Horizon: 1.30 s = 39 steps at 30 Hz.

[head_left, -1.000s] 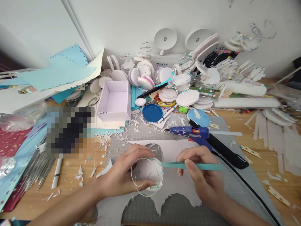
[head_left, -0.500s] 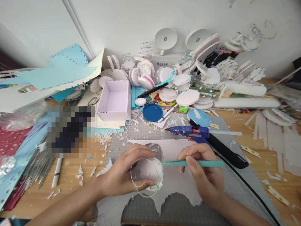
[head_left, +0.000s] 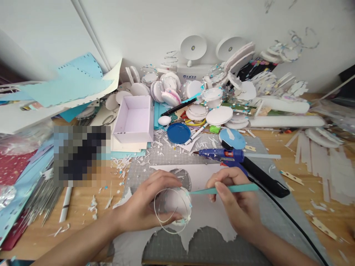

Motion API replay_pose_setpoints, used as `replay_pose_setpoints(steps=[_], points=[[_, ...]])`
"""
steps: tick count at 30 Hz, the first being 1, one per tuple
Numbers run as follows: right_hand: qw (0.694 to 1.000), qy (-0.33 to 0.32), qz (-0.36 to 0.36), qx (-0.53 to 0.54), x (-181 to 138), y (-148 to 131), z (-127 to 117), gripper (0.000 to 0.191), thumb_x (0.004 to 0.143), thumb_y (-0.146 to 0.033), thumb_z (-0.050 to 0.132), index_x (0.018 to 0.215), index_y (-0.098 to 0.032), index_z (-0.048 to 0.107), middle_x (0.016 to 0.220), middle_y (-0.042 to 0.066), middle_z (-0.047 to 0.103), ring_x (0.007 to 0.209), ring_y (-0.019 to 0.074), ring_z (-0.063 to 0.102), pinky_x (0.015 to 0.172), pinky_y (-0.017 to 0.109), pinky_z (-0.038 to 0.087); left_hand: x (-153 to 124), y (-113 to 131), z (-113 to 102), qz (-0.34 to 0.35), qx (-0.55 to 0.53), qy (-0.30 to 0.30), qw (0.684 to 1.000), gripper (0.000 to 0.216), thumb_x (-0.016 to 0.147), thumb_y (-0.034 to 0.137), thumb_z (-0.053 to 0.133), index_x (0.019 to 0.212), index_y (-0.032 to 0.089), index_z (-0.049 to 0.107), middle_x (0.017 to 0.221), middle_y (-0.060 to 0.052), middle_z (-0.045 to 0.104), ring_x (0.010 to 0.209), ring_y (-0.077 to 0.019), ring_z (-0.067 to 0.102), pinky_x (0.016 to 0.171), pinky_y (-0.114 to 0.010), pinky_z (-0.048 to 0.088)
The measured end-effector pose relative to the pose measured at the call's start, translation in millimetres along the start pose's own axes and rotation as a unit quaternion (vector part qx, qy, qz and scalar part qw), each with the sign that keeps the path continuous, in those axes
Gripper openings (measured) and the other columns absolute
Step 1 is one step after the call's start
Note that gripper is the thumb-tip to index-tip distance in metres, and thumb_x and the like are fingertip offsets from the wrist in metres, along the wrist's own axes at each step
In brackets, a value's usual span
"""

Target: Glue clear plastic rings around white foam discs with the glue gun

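Note:
My left hand (head_left: 144, 207) is wrapped around a small white round foam piece (head_left: 177, 205) with a thin wire loop (head_left: 166, 216) hanging in front of it. My right hand (head_left: 235, 201) pinches a long teal paper strip (head_left: 227, 189). The strip's left end touches the upper right edge of the foam piece. Both hands hover over a torn white sheet (head_left: 205, 212) lying on a grey cutting mat (head_left: 216, 244).
A blue glue gun (head_left: 224, 155) with a black cable (head_left: 291, 214) lies just behind my right hand. Farther back are a blue lid (head_left: 179, 133), an open white box (head_left: 134, 119), piles of white foam discs (head_left: 219, 115), paper sheets and scraps. A pixelated patch (head_left: 81, 155) sits at left.
The hands have barely moved. The teal strip has tilted slightly, its right end a little higher, and the view has shifted slightly.

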State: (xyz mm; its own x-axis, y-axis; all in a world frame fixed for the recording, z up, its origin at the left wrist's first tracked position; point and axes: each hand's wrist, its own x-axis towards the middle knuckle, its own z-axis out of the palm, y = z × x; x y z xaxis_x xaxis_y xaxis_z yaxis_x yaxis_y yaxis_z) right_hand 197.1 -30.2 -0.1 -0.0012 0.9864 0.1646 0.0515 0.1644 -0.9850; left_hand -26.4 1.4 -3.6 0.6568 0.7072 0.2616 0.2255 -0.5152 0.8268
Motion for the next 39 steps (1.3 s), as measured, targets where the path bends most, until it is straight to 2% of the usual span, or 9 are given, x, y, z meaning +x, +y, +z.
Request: replay_pose_setpoints(steps=[10,20,28,39], points=[[1.000,-0.007,-0.002,-0.007,0.8,0.3,1.0,0.007,0.092,-0.024,0.050,0.085,-0.023,0.051,0.066,-0.002,0.058,0.053,0.0103,0.057,0.048,0.022,0.048,-2.8,-2.3,0.9,-0.002,-0.004,-0.008,1.000,0.049,0.077,0.034,0.073,0.119,0.021,0.051,0.112,-0.011,0.062,0.107,-0.0259,0.056,0.090,-0.040,0.049],[1.000,0.003,-0.012,-0.023,1.2,0.1,0.5,0.006,0.093,-0.024,0.049,0.087,-0.025,0.052,0.068,-0.001,0.057,0.053,0.0114,0.056,0.048,0.023,0.049,-2.8,-0.9,0.1,0.002,-0.003,-0.008,1.000,0.051,0.075,0.030,0.075,0.119,0.021,0.051,0.112,-0.010,0.062,0.107,-0.0244,0.056,0.091,-0.037,0.049],[0.999,-0.022,-0.008,-0.035,-0.6,1.9,0.7,0.004,0.092,-0.024,0.050,0.088,-0.024,0.051,0.070,-0.002,0.057,0.055,0.0102,0.055,0.050,0.021,0.048,-3.1,-2.8,0.9,-0.001,-0.005,-0.013,1.000,0.048,0.077,0.032,0.072,0.120,0.022,0.051,0.113,-0.012,0.061,0.107,-0.0260,0.056,0.090,-0.040,0.049],[0.998,-0.023,-0.017,-0.049,-1.0,2.9,-0.5,0.004,0.092,-0.022,0.050,0.089,-0.024,0.051,0.072,-0.002,0.056,0.056,0.0100,0.055,0.051,0.020,0.048,-3.5,-1.6,0.5,-0.015,-0.019,-0.008,1.000,0.048,0.076,0.029,0.074,0.118,0.020,0.053,0.112,-0.011,0.062,0.107,-0.0251,0.056,0.090,-0.037,0.049]])
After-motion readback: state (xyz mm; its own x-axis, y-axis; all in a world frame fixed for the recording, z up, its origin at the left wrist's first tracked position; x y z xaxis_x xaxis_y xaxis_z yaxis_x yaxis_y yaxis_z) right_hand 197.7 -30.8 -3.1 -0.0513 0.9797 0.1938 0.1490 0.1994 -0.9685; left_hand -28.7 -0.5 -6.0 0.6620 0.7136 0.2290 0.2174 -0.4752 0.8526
